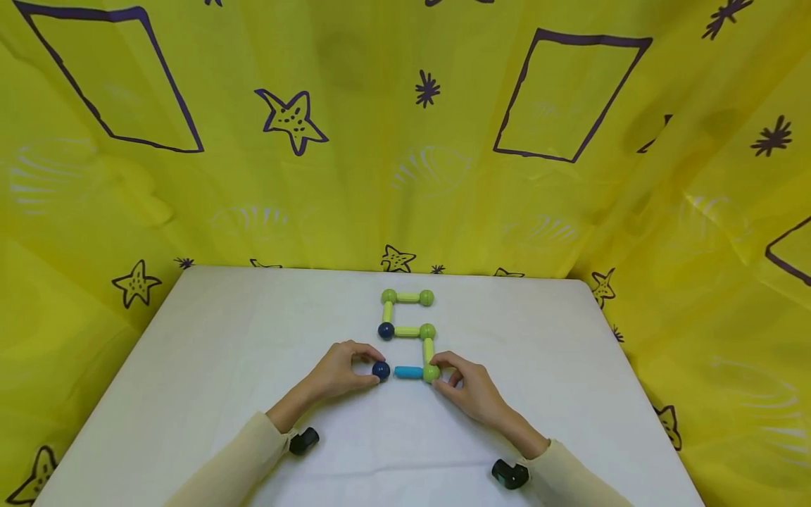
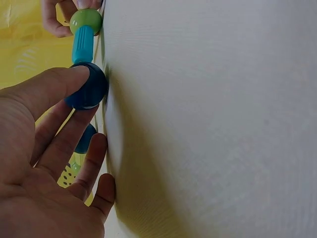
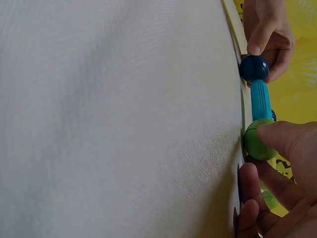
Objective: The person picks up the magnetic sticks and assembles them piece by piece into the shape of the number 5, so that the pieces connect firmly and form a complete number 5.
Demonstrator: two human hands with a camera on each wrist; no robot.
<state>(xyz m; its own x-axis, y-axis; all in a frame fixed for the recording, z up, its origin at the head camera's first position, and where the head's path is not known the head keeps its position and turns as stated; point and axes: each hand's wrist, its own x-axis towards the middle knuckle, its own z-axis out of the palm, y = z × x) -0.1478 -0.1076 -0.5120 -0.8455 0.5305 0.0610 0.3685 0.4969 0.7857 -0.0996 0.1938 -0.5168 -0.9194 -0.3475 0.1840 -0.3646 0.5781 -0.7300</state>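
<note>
Between thumb and fingers my left hand pinches a dark blue ball. A blue rod lies just right of that ball, with a small gap showing in the head view. The rod's other end meets a green ball, which my right hand pinches. From this green ball a chain of light green rods and balls runs away from me in an S-like shape. It includes another green ball, a second dark blue ball and a far green ball.
All the pieces lie on a white-covered table. Behind and beside it hangs a yellow curtain with drawn stars and squares. Black wrist cameras sit at both of my cuffs, the left camera and the right camera.
</note>
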